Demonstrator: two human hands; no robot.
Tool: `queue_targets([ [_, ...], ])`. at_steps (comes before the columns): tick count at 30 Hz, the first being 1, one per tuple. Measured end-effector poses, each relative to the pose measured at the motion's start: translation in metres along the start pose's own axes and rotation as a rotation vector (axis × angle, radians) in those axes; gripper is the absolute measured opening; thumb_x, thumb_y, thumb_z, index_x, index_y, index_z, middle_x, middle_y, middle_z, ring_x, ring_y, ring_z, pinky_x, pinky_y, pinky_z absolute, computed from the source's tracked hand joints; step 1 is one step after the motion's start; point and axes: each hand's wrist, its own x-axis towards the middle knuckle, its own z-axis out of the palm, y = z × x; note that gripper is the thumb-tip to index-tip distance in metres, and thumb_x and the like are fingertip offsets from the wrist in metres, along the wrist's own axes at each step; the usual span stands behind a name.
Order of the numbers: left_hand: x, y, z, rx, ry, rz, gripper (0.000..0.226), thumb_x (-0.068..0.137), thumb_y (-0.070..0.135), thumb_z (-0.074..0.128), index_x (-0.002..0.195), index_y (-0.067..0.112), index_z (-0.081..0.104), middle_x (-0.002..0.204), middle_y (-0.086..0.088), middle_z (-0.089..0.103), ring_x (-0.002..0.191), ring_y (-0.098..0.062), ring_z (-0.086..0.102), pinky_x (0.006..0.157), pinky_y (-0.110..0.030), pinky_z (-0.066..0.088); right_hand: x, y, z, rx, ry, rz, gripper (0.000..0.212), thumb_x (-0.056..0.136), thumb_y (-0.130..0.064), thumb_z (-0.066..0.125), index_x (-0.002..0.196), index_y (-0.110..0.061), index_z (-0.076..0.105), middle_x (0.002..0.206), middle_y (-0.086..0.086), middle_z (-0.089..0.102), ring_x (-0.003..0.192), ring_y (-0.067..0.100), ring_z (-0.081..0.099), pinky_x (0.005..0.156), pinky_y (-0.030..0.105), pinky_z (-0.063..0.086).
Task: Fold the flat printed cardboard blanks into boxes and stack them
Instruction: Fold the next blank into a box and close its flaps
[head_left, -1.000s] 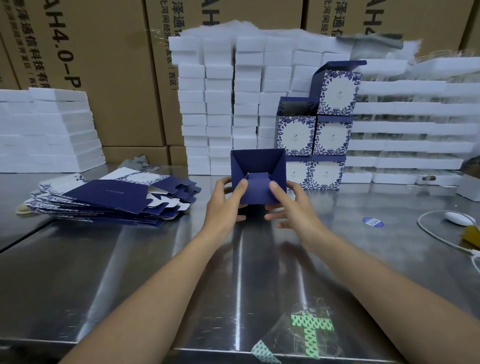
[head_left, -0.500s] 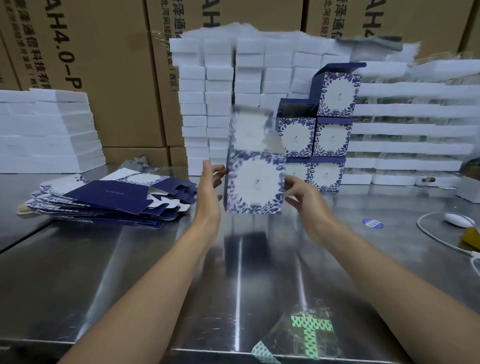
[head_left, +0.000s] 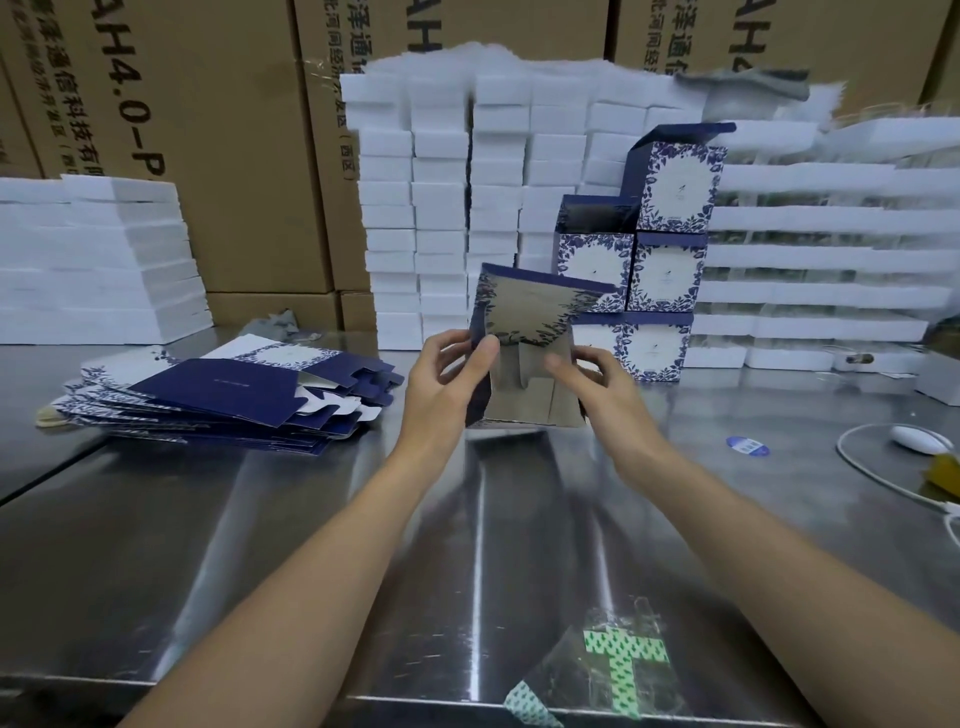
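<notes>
I hold a blue-and-white printed box (head_left: 530, 332) just above the steel table (head_left: 260, 519), its open mouth turned toward me so the grey-brown inside shows. My left hand (head_left: 447, 379) grips its left wall, thumb inside the edge. My right hand (head_left: 597, 384) holds the right side, thumb over the rim. The box is blurred by motion. A pile of flat printed blanks (head_left: 228, 395) lies to the left. Several folded boxes (head_left: 649, 260) stand stacked behind, the top ones with lids open.
White foam blocks (head_left: 467, 208) are piled at the back, more on the left (head_left: 93, 260) and right. Brown cartons (head_left: 208, 130) stand behind them. A white cable and mouse-like device (head_left: 919, 441), a blue sticker (head_left: 748, 446) and green tape (head_left: 623, 654) lie on the table.
The box was turned over in my hands: first its folded blue bottom faced me, then a printed side, now its open inside. Both hands shifted their grip to the side walls.
</notes>
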Motion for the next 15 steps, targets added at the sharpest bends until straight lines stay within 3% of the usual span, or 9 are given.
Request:
queue_targets([
  [2,0.002,-0.003,0.001,0.036,0.018,0.008,0.037,0.090,0.046,0.080,0.119,0.027,0.068,0.107,0.020,0.074,0.100,0.008,0.068,0.085,-0.023,0.055,0.000,0.000,0.001,-0.036,0.010,-0.027,0.041,0.094,-0.049,0.076,0.126,-0.025,0.068,0.118,-0.011,0.073,0.100,-0.008,0.066,0.085,0.017,0.047],
  [4,0.006,-0.004,-0.001,0.103,0.105,0.020,0.014,0.097,0.039,0.075,0.102,0.026,0.071,0.091,0.020,0.073,0.082,0.004,0.068,0.071,-0.020,0.051,0.003,0.002,-0.001,-0.063,0.073,-0.069,0.026,0.097,-0.047,0.072,0.103,-0.021,0.073,0.091,-0.021,0.071,0.078,-0.006,0.060,0.074,0.014,0.043],
  [6,0.012,-0.007,-0.008,0.105,0.220,-0.038,0.035,0.104,0.034,0.066,0.073,0.024,0.055,0.063,0.016,0.050,0.059,-0.008,0.047,0.061,-0.032,0.037,0.008,0.004,-0.005,-0.036,0.185,-0.076,0.038,0.102,-0.039,0.067,0.071,-0.022,0.056,0.059,-0.021,0.050,0.053,-0.001,0.042,0.057,0.020,0.034],
  [7,0.013,-0.003,-0.013,0.046,0.271,-0.108,0.038,0.105,0.034,0.065,0.071,0.024,0.051,0.063,0.013,0.046,0.060,-0.009,0.041,0.061,-0.033,0.034,0.009,0.003,-0.008,0.035,0.229,-0.027,0.040,0.104,-0.035,0.065,0.068,-0.023,0.052,0.056,-0.018,0.047,0.050,0.000,0.040,0.055,0.024,0.033],
  [9,0.015,0.005,-0.020,-0.173,0.265,-0.287,0.022,0.103,0.038,0.067,0.091,0.020,0.066,0.089,0.002,0.065,0.079,-0.013,0.054,0.071,-0.030,0.047,0.010,-0.004,-0.013,0.289,0.216,0.144,0.026,0.104,-0.033,0.066,0.082,-0.019,0.066,0.067,-0.011,0.065,0.054,0.002,0.058,0.059,0.023,0.047],
  [11,0.016,0.007,-0.024,-0.249,0.219,-0.366,0.031,0.101,0.040,0.070,0.121,0.016,0.069,0.124,-0.007,0.069,0.098,-0.018,0.059,0.076,-0.030,0.055,0.009,-0.008,-0.016,0.365,0.172,0.205,0.019,0.102,-0.034,0.070,0.093,-0.018,0.071,0.077,-0.006,0.074,0.065,0.004,0.068,0.061,0.023,0.055],
  [13,0.018,0.006,-0.024,-0.209,0.233,-0.342,0.045,0.101,0.040,0.071,0.136,0.014,0.064,0.139,-0.008,0.065,0.105,-0.019,0.060,0.077,-0.030,0.057,0.009,-0.009,-0.016,0.250,0.210,0.120,0.019,0.100,-0.036,0.073,0.090,-0.021,0.067,0.081,-0.003,0.072,0.070,0.008,0.065,0.065,0.025,0.051],
  [15,0.016,0.006,-0.020,-0.184,0.220,-0.302,0.041,0.101,0.039,0.070,0.135,0.017,0.066,0.136,-0.005,0.067,0.111,-0.019,0.063,0.082,-0.031,0.060,0.005,-0.011,-0.015,0.072,0.325,-0.071,0.020,0.096,-0.033,0.077,0.092,-0.022,0.061,0.084,-0.003,0.062,0.071,0.005,0.056,0.069,0.025,0.044],
])
